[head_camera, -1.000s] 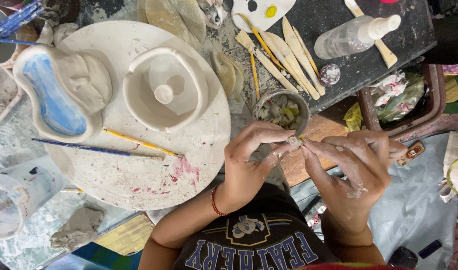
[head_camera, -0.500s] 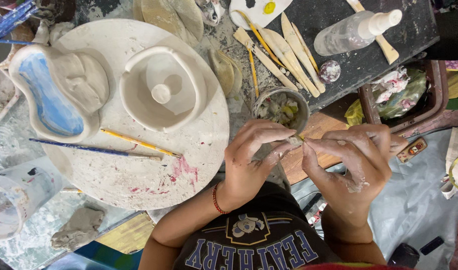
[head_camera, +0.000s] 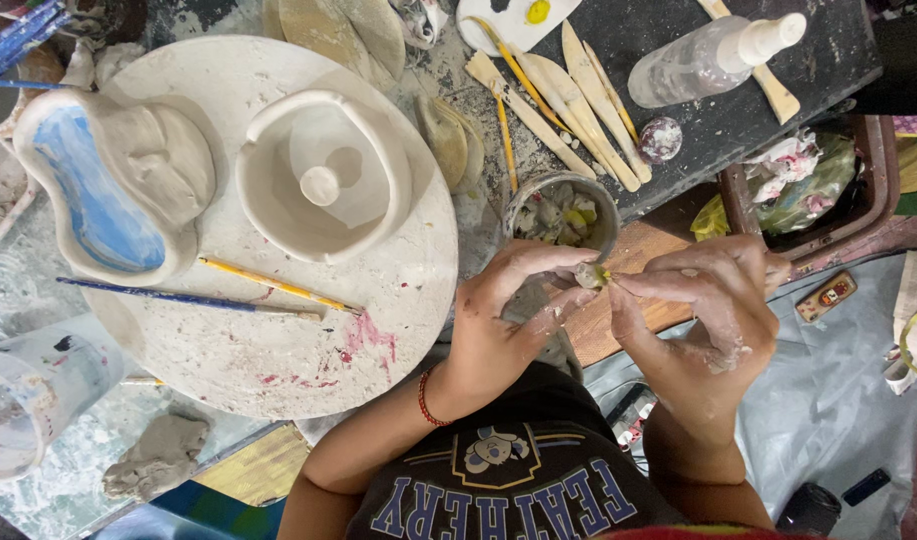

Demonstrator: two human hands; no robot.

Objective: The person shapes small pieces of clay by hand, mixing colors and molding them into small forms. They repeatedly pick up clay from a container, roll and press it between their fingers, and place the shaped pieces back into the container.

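1. Head view, looking straight down: the left hand [head_camera: 508,320] and right hand [head_camera: 713,320] meet over the table edge, both smeared with pale clay.
2. Fingertips of both hands pinch one small grey lump of clay with a yellow fleck [head_camera: 590,275], held in the air between them.
3. That lump sits just below a small round metal cup filled with clay scraps [head_camera: 561,212].
4. A thin red bracelet [head_camera: 424,398] circles the left wrist.
5. To the left lies a large round white work board stained with pink [head_camera: 278,340].
6. On it stand a white unfired clay bowl with a knob in its centre [head_camera: 323,175] and a curved clay dish painted blue inside [head_camera: 98,195].
7. A yellow-handled brush [head_camera: 278,285] and a blue-handled brush [head_camera: 178,298] lie across the board, near the bowl.
8. Pale wooden modelling tools [head_camera: 568,100] and a clear plastic spray bottle [head_camera: 713,62] rest on the dark surface beyond the cup.
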